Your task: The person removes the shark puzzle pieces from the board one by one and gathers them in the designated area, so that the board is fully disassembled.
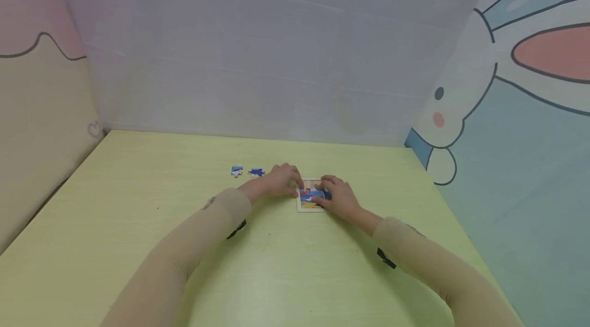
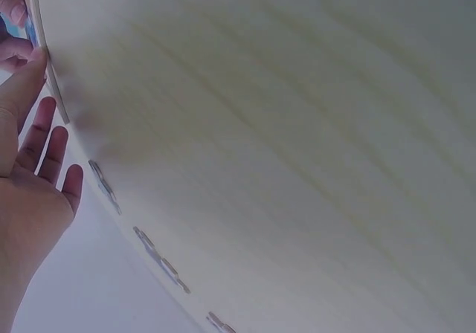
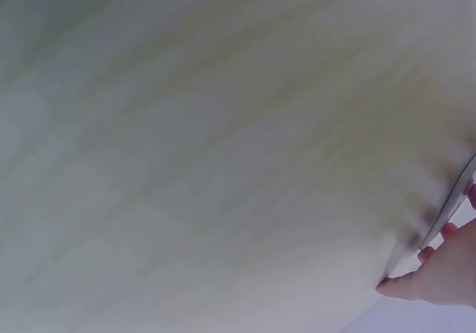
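Note:
A small jigsaw puzzle in a white-edged tray (image 1: 299,204) lies on the table, its picture blue, red and yellow. At the tray's left edge is my left hand (image 1: 282,180), its fingertips touching the border and the thumb low beside it. In the left wrist view, the other fingers of the left hand (image 2: 33,192) extend loosely. My right hand (image 1: 341,199) reaches over the puzzle's right side, thumb and forefinger spread on the picture and covering part of it. The right wrist view catches the right hand (image 3: 446,270) by the tray's edge (image 3: 452,199).
Two loose puzzle pieces, one blue and white (image 1: 237,171) and one dark blue (image 1: 256,172), lie left of the tray beyond my left forearm. The left wrist view has a further piece (image 2: 220,323) at its bottom edge. A pale wall (image 1: 258,61) closes the table's far side.

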A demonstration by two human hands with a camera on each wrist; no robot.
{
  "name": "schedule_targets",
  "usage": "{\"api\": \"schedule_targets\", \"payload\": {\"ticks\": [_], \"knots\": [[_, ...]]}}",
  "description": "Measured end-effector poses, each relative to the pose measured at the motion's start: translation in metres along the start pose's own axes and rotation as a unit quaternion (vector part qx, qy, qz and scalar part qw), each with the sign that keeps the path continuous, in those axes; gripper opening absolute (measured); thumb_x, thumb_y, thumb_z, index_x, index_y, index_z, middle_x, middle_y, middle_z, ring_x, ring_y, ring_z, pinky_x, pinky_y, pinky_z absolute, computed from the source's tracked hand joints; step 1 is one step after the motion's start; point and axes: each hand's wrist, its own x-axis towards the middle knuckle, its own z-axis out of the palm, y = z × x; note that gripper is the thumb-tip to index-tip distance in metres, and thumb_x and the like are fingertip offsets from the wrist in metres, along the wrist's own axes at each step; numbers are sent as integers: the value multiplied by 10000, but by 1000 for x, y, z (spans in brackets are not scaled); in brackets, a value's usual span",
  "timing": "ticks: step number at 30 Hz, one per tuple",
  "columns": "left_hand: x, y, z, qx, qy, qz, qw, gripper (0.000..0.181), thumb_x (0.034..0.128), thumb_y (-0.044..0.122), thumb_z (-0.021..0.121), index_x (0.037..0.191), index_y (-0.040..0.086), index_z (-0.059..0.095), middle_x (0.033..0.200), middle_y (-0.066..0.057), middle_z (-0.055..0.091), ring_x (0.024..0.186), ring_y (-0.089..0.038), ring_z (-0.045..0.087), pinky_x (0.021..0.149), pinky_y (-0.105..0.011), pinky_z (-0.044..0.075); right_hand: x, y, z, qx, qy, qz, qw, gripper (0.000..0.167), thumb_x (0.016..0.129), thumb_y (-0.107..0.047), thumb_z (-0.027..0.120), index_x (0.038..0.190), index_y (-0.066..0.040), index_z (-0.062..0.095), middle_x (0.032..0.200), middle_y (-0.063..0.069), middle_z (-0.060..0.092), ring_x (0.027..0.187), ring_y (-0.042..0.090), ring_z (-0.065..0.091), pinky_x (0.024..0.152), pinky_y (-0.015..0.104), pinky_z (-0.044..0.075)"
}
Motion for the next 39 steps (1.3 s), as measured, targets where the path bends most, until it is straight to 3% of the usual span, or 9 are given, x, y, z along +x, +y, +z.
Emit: {"api": "schedule_targets", "payload": {"ticks": [7, 14, 21, 27, 32, 39], "knots": [[3, 2, 0, -509, 88, -184, 9985, 197, 804, 261, 746, 988, 247, 678, 1101, 66, 627, 1098, -166, 489, 1031, -503, 260, 0, 0, -4, -36, -80, -65, 9999, 395, 848, -439, 669, 1120, -153, 650, 1368, 111, 478, 1270, 361, 430, 1011, 654, 271], [4, 5, -2, -733, 95, -136, 9972, 131, 823, 246, 730, 935, 235, 661, 937, 116, 658, 976, -121, 554, 1045, -508, 249, 1, 1, -3, -105, -110, -55, 9999, 427, 842, -460, 668, 1143, -158, 653, 1371, 96, 475, 1271, 344, 432, 1008, 637, 286], [6, 6, 0, -1248, 73, -124, 9921, 152, 845, 181, 713, 983, 205, 655, 942, 77, 674, 944, -115, 593, 955, -385, 401, 1, 1, -3, -135, -102, -98, 9998, 427, 840, -463, 669, 1133, -153, 654, 1363, 100, 482, 1260, 345, 438, 1001, 624, 298], [5, 7, 0, -1169, 199, 26, 9929, 153, 865, 172, 688, 1011, 216, 688, 917, 89, 677, 930, -106, 584, 920, -374, 420, -1, 1, -4, -103, -41, -118, 9999, 409, 835, -452, 677, 1111, -151, 658, 1359, 102, 487, 1263, 340, 439, 1005, 623, 296], [0, 9, -8, -1099, 416, 8, 9931, 156, 865, 153, 689, 1016, 192, 698, 923, 66, 691, 933, -114, 608, 931, -366, 436, 0, 1, -4, -173, -67, -107, 9998, 399, 839, -463, 669, 1091, -155, 648, 1370, 96, 480, 1274, 340, 430, 1009, 625, 290], [-12, 8, -24, -1241, 318, 52, 9917, 126, 872, 183, 684, 994, 211, 696, 925, 90, 677, 916, -78, 593, 899, -330, 453, 0, 1, -5, -193, -110, -77, 9997, 412, 845, -474, 657, 1114, -162, 646, 1375, 96, 475, 1277, 340, 424, 1011, 620, 290]]}}
